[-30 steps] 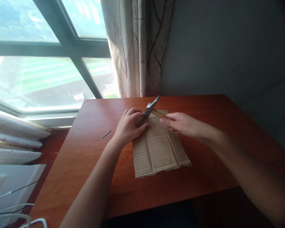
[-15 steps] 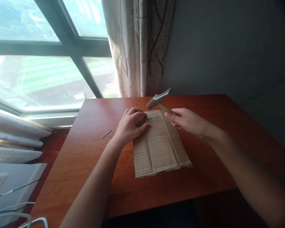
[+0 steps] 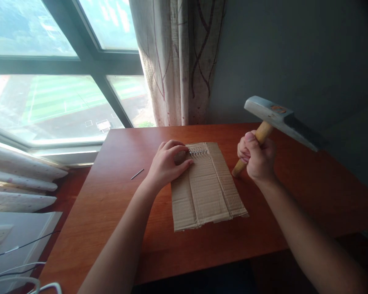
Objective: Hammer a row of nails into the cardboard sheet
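Note:
A flat piece of corrugated cardboard [image 3: 207, 196] lies on the table, creased lengthwise and ragged along its near edge. Near its far edge is a narrow band of small dark dots [image 3: 198, 151], with short dark marks along the lower row; I cannot make out whether they are holes or metal. My left hand [image 3: 169, 161] rests over the cardboard's far left corner, thumb and index finger apart, fingertips at the band's left end. Raised to the right of the cardboard, my right hand [image 3: 257, 157] is wrapped around the wooden handle of a hammer [image 3: 268, 110], its metal head up.
A thin metal rod, perhaps a nail [image 3: 137, 174], lies left of my left hand on the reddish-brown table [image 3: 110, 220]. Behind the table hangs a curtain [image 3: 171, 61] beside a window [image 3: 92, 61]. White cables [image 3: 21, 277] and a wall socket [image 3: 0, 236] are at lower left.
My right hand has lifted the hammer up and to the right, away from the cardboard and closer to the camera. My left hand and the cardboard have hardly moved.

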`<state>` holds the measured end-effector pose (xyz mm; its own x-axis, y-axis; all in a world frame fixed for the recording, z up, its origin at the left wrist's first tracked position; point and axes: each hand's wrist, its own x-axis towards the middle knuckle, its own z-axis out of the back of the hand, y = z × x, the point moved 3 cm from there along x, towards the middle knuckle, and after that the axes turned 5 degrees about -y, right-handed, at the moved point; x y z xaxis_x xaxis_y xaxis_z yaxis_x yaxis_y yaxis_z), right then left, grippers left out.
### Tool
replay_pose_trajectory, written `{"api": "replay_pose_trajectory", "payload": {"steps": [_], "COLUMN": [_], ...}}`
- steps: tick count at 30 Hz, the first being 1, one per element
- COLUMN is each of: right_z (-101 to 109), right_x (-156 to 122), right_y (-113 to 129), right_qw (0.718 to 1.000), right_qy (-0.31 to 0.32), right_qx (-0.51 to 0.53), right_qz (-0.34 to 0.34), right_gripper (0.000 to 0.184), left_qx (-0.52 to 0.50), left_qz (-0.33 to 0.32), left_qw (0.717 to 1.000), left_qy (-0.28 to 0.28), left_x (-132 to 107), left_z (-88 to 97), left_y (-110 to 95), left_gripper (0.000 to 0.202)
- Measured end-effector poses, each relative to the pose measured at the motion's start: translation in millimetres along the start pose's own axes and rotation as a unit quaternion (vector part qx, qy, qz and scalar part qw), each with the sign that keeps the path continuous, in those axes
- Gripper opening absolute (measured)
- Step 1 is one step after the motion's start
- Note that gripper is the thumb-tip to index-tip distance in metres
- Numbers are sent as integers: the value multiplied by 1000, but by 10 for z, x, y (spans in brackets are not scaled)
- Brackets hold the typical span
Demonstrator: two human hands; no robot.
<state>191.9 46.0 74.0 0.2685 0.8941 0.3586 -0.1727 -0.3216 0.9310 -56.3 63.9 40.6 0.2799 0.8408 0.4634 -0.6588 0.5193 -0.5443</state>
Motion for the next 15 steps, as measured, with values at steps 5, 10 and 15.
{"api": "replay_pose_trajectory", "payload": {"steps": [5,10,15], "right_z": [44,69,125], "right_x": [-37,-64,-39], "right_y": [-26,-45,-66], "right_qw": [1000,1000,997], "right_qy": [-11,-26,-59], "right_qx": [-12,-12,44], "right_qz": [5,10,11], "right_gripper": [55,56,51], "left_qx": [13,24,94], "left_qz": [-7,17,108], "left_qw": [1000,997,986], "left_qy": [-5,-65,-83], "left_x": [-1,28,-58], "left_z": [30,205,478], "left_y": [-35,-2,274], "left_gripper": [25,28,23]}}
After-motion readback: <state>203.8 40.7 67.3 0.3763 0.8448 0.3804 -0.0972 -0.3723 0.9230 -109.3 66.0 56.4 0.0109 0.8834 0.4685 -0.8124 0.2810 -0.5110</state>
